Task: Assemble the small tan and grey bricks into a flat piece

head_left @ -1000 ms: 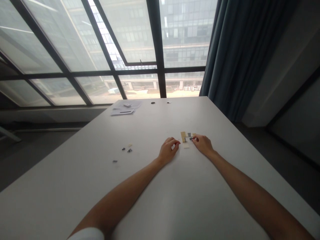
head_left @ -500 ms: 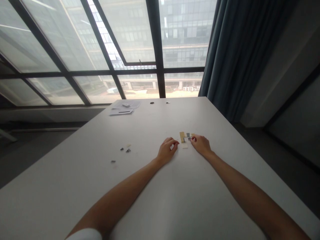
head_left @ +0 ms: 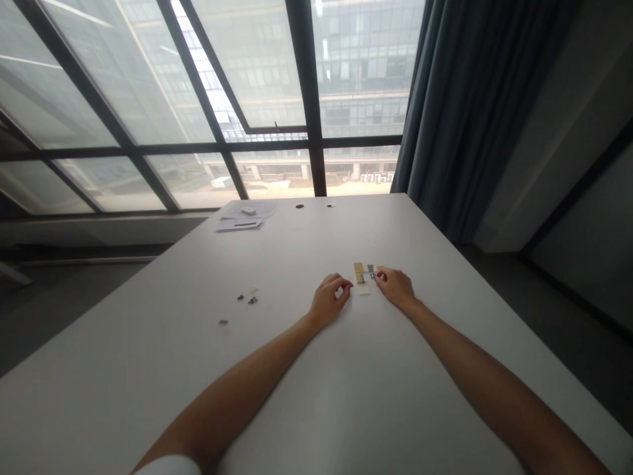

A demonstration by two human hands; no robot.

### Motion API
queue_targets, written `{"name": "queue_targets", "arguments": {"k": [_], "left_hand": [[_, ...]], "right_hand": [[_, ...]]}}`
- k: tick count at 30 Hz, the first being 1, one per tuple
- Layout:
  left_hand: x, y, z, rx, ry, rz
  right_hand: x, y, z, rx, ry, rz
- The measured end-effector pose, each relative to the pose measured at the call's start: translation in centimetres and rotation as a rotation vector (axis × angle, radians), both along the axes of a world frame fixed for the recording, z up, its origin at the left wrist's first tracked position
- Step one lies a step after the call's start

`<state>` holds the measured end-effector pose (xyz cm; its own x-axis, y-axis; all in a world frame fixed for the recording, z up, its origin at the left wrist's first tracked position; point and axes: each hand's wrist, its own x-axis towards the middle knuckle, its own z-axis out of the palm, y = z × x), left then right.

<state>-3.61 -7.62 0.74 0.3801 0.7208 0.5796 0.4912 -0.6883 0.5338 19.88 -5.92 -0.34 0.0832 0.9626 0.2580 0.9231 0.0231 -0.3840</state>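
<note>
"Dark piece (head_left: 373,276), the tiny one: where is it?"

"By the fingertips of the right hand (head_left: 396,286), at ten o'clock from its middle. Thumb and finger bend in close. I can't tell if they grip it."

"And the left hand (head_left: 326,300)?"

"Thumb and finger make a ring, tips together. I see nothing in them. It's between seven and eight o'clock from the yellow tiles (head_left: 359,268)."

"Why just fingertips?"

"I think because the piece is so small, and a big grab could bump the tiles."

"What's farther out?"

"One pale tile (head_left: 364,289) lies near six o'clock from the yellow ones. Dark bits (head_left: 252,300) lie on the surface (head_left: 346,369) at nine o'clock from the left hand, maybe kept apart to make room. Papers (head_left: 242,214) are past them, between ten and eleven."

"Anything new since a second ago?"

"Not much. Both hands and the tiles match. The view slid a little, and the dark piece shows some white. Maybe it turned; it's too small to tell."
</note>
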Motion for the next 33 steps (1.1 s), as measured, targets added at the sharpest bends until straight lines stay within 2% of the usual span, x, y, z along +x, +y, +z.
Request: {"name": "queue_targets", "arguments": {"k": [33], "left_hand": [[-0.16,0.13,-0.17,-0.017,0.003,-0.002]], "right_hand": [[-0.24,-0.29,0.2,0.001,-0.029,0.005]]}}
